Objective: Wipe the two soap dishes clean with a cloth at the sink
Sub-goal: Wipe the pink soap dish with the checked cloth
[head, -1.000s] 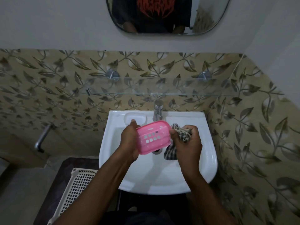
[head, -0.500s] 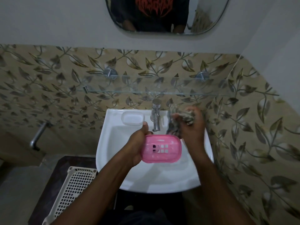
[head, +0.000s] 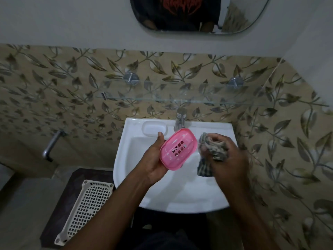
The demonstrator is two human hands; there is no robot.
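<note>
My left hand (head: 154,159) holds a pink slotted soap dish (head: 178,149) tilted over the white sink (head: 126,159), its hollow side facing me. My right hand (head: 228,157) grips a bunched checked cloth (head: 212,150) just right of the dish, with one end hanging down into the basin. The cloth and the dish are a little apart. A white soap dish (head: 154,130) rests on the sink's back rim, left of the tap (head: 180,120).
A glass shelf (head: 180,100) juts out above the tap, under a mirror (head: 198,15). A white perforated basket (head: 86,210) lies on a dark stand at the lower left. A metal pipe (head: 52,145) sticks out of the tiled wall on the left.
My right hand has dropped from beside the tap down over the basin with the cloth. My left hand has tilted the pink dish up on a diagonal.
</note>
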